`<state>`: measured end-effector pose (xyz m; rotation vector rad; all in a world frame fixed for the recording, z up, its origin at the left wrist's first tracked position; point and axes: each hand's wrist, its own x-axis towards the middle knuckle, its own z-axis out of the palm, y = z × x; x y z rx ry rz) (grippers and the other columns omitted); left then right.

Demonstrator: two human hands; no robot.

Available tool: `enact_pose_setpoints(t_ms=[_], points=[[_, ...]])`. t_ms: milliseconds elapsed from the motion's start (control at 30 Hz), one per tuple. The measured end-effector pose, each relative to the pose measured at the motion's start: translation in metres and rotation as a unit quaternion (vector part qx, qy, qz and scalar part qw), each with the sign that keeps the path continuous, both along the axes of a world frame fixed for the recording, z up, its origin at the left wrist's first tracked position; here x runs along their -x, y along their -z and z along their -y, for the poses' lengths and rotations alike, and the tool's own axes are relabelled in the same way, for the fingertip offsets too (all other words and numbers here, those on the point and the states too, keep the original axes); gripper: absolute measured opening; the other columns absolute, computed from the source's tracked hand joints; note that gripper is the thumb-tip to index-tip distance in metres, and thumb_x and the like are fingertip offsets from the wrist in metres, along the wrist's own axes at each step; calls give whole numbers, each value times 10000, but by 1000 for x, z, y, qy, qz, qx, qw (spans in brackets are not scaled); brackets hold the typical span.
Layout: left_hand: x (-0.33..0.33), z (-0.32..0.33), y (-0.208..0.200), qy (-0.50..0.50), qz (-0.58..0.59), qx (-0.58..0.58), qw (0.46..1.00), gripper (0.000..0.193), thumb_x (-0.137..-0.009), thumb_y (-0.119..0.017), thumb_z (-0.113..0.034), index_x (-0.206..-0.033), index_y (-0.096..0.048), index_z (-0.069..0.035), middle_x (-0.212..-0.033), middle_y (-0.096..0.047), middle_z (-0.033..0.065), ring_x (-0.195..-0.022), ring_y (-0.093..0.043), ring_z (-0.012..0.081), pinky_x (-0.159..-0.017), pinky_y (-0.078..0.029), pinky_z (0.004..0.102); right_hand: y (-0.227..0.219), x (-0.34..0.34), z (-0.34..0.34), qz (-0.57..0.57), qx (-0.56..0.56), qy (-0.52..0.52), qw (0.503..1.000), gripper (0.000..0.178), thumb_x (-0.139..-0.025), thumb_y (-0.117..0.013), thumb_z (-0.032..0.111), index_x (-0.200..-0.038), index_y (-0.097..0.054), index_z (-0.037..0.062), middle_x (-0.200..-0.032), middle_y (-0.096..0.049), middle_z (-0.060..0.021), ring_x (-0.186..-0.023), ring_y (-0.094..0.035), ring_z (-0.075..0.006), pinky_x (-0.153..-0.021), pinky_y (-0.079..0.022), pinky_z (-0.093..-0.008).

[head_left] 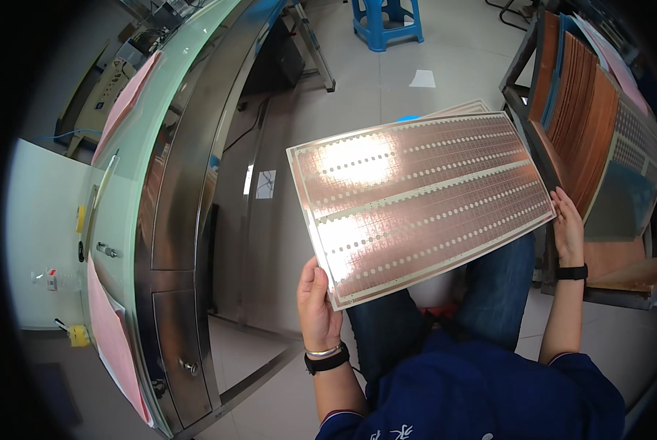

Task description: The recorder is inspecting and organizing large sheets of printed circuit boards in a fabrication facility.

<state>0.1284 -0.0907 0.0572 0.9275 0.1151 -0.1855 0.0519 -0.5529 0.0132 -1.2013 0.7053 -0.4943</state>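
A large copper-coloured circuit board panel (431, 209) with rows of pale round dots is held up, tilted, above my lap. My left hand (319, 308) grips its near left corner, thumb on the upper face and fingers hidden underneath. At the right edge, my right hand (567, 229) is closed on the panel's border. Glare covers the panel's left part. Beyond its far edge shows a strip of another pale-bordered panel (469, 108); whether the two touch I cannot tell.
On the right, a dark rack (629, 295) holds several upright copper panels (574, 121). A steel desk (173, 209) with a pale green top runs along my left, with pink sheets (115, 337) and a small metal part (107, 250) on it. A blue stool (387, 26) stands far ahead.
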Motion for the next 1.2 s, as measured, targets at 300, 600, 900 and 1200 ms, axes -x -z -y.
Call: enact_pose_setpoints(t_ms=[300, 600, 900, 1200], points=[[-4, -1, 1, 5, 2, 14, 1000, 303, -936, -443, -169, -1159, -461, 36, -1101, -573, 122, -988, -570, 158, -853, -472, 284, -9, 1, 6, 32, -36, -13, 999, 365, -934, -418, 136, -1255, -432, -38, -1215, -505, -132, -1100, -490, -171, -940, -388, -274], [-1, -11, 3, 24, 10, -18, 999, 283, -919, -477, -148, -1143, -478, 25, -1055, -595, 102, -933, -589, 153, -822, -483, 280, -41, 10, -2, 54, -38, -80, 995, 363, -941, -407, 160, -1240, -446, -43, -1196, -527, -108, -1051, -531, -151, -879, -440, -262], [-1, -15, 7, 41, 21, -20, 999, 274, -918, -481, -143, -1136, -502, 21, -1046, -605, 102, -930, -590, 152, -824, -473, 280, -47, 21, 1, 16, 33, -123, 992, 353, -923, -458, 182, -1209, -473, -23, -966, -603, -16, -756, -565, -39, -604, -446, -158], [-3, -20, 7, 43, 25, -3, 999, 265, -906, -504, -124, -1125, -517, 25, -1051, -608, 94, -931, -578, 131, -834, -453, 263, -35, 24, 3, 106, -27, -88, 990, 372, -906, -483, 200, -1195, -460, -34, -1014, -590, -54, -855, -573, -112, -735, -463, -236]])
